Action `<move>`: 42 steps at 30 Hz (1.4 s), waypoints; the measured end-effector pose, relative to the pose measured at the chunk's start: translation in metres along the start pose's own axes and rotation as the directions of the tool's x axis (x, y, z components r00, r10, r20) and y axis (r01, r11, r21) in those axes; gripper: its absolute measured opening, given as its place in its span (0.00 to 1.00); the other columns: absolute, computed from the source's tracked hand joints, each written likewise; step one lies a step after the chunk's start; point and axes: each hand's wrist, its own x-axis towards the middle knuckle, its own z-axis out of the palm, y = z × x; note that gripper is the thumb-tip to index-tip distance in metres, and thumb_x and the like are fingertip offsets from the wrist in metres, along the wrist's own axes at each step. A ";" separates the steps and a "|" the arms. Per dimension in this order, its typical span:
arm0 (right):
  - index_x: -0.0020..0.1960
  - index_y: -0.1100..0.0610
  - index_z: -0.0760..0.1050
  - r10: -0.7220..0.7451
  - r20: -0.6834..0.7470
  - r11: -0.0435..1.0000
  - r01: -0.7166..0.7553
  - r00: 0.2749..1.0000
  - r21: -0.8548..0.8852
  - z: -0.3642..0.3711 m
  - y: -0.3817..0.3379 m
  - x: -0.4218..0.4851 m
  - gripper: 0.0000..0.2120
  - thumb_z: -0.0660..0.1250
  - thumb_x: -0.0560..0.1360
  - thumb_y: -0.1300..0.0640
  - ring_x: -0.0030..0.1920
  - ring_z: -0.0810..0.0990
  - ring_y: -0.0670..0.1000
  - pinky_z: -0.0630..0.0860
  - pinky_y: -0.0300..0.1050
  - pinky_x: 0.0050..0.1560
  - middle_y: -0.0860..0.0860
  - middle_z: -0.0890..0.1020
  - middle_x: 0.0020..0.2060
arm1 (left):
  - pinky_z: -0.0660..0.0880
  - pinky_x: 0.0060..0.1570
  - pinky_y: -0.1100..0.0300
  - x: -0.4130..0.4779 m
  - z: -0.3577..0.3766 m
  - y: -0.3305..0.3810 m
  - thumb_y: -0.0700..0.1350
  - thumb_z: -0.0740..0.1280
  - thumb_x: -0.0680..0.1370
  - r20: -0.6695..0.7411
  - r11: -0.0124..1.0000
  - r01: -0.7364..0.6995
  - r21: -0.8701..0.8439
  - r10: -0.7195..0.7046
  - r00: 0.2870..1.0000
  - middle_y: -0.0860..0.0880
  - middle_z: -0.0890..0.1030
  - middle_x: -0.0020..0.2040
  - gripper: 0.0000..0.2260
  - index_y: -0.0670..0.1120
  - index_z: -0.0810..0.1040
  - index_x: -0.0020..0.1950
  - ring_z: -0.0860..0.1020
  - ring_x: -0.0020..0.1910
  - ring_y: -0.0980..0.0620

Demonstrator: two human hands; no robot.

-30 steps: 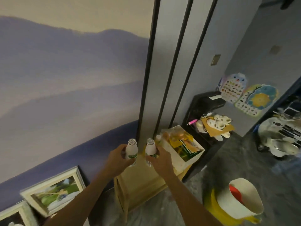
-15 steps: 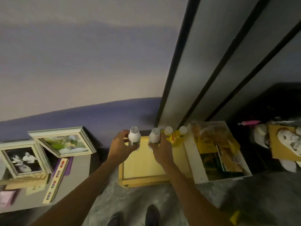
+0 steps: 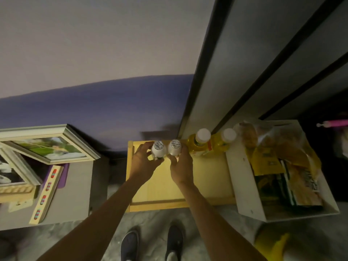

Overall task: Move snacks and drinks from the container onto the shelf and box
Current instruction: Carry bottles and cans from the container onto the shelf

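Observation:
My left hand point(image 3: 144, 163) grips a small white bottle with a foil lid point(image 3: 158, 149). My right hand point(image 3: 181, 166) grips a second white bottle point(image 3: 174, 147) right beside it. Both bottles are upright over the back of the light wooden shelf top point(image 3: 207, 178). Two yellow drink bottles with white caps point(image 3: 200, 141) point(image 3: 224, 140) stand at the shelf's back right. A white box point(image 3: 248, 193) to the right holds yellow snack bags point(image 3: 282, 153) and dark packets.
Framed pictures point(image 3: 54, 149) and a wooden strip with coloured dots point(image 3: 47, 193) lie on a grey surface at the left. A grey panel with dark strips point(image 3: 244, 72) rises behind the shelf. My shoes point(image 3: 150, 242) stand on the floor. A yellow object point(image 3: 273, 242) is at lower right.
The view has tilted down towards the shelf. Both hands have lowered the two white bottles closer together at the shelf's back, next to the yellow bottles.

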 end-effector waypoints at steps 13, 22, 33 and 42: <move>0.83 0.50 0.58 0.032 0.031 0.995 -0.029 0.999 -0.099 0.006 0.001 0.004 0.38 0.75 0.79 0.54 0.76 0.72 0.55 0.72 0.51 0.73 0.51 0.73 0.77 | 0.78 0.59 0.58 0.015 0.007 0.000 0.47 0.82 0.73 0.011 0.997 -0.003 0.079 0.002 1.000 0.51 0.78 0.68 0.30 0.51 0.73 0.71 0.78 0.63 0.51; 0.85 0.53 0.51 -0.106 -0.037 0.955 0.091 0.994 -0.281 -0.026 -0.062 -0.016 0.47 0.74 0.78 0.40 0.78 0.70 0.58 0.78 0.56 0.70 0.53 0.66 0.82 | 0.80 0.65 0.44 -0.001 -0.056 0.046 0.73 0.73 0.67 0.113 0.983 -0.124 0.138 0.109 0.988 0.57 0.74 0.74 0.42 0.60 0.66 0.77 0.76 0.70 0.50; 0.86 0.46 0.45 -0.222 0.086 0.872 0.238 0.971 -0.427 -0.124 -0.222 -0.066 0.50 0.66 0.76 0.29 0.81 0.63 0.55 0.66 0.54 0.77 0.50 0.58 0.84 | 0.67 0.76 0.44 -0.054 -0.221 0.169 0.76 0.57 0.76 0.100 0.759 -0.367 0.537 0.375 0.921 0.49 0.64 0.82 0.41 0.56 0.58 0.83 0.67 0.78 0.46; 0.86 0.58 0.50 -0.361 0.091 0.720 0.340 0.928 -0.605 -0.170 -0.361 -0.124 0.52 0.63 0.76 0.27 0.83 0.57 0.58 0.61 0.54 0.80 0.55 0.56 0.85 | 0.57 0.81 0.43 -0.116 -0.370 0.212 0.80 0.45 0.74 -0.065 0.622 -0.290 0.728 0.483 0.873 0.47 0.61 0.84 0.48 0.49 0.60 0.84 0.57 0.84 0.44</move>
